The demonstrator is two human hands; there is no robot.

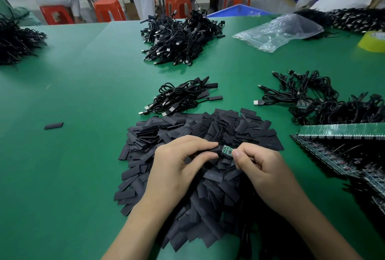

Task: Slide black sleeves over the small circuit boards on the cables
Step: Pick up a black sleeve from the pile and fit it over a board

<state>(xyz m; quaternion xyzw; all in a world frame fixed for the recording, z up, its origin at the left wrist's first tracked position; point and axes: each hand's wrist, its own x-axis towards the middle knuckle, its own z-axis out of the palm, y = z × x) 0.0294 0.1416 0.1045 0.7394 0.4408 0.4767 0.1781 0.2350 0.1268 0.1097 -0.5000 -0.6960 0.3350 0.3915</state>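
Standing by the green table (83, 92), I'd judge that one board is just being started into its sleeve. Off at ten o'clock from the hands a stray sleeve (53, 125) lies alone. The left hand (181, 157) hovers over the heap of sleeves (208, 126), thumb and forefinger curled in a pinch on a single black sleeve (217, 151). The sleeve's mouth points to three o'clock and meets the end of the small circuit board (227, 149). Whether the board has entered yet I cannot tell, black lying on black. The right hand (264, 163) pinches the board's far end between thumb and fingertip, its other fingers curled. The board's cable is hidden from me.

Next, I'd think, the mouth must be kept open and square to the board, then drawn along until the green is covered.

The board is tiny, green, dotted with small pale parts and tilted slightly. At one o'clock lie bare-board cables (302, 97).
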